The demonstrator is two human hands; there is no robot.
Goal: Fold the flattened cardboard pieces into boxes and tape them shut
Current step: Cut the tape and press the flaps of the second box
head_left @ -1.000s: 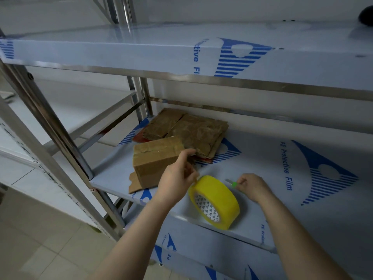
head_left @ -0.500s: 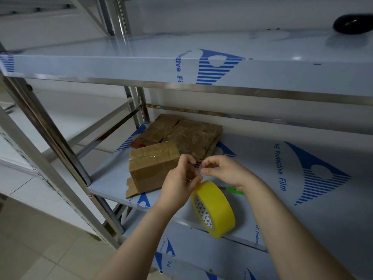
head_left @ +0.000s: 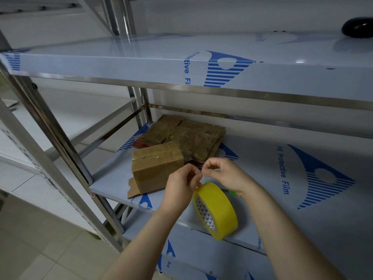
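A yellow tape roll (head_left: 217,211) stands on edge at the front of the middle shelf (head_left: 292,203). My left hand (head_left: 181,185) rests against its top and pinches the loose tape end. My right hand (head_left: 226,174) pinches the same clear strip just above the roll, fingertips almost touching the left ones. A folded, taped cardboard box (head_left: 155,168) sits to the left with one flap sticking out below. Behind it lies a stack of flattened cardboard pieces (head_left: 189,136).
A green-handled tool (head_left: 234,192) lies on the shelf, mostly hidden under my right wrist. The upper shelf (head_left: 181,63) overhangs the work area, with a black object (head_left: 357,28) at its far right. Steel uprights (head_left: 50,128) stand at left.
My right hand left the green tool on the shelf and rose to meet my left hand above the roll. Both now pinch the tape end.
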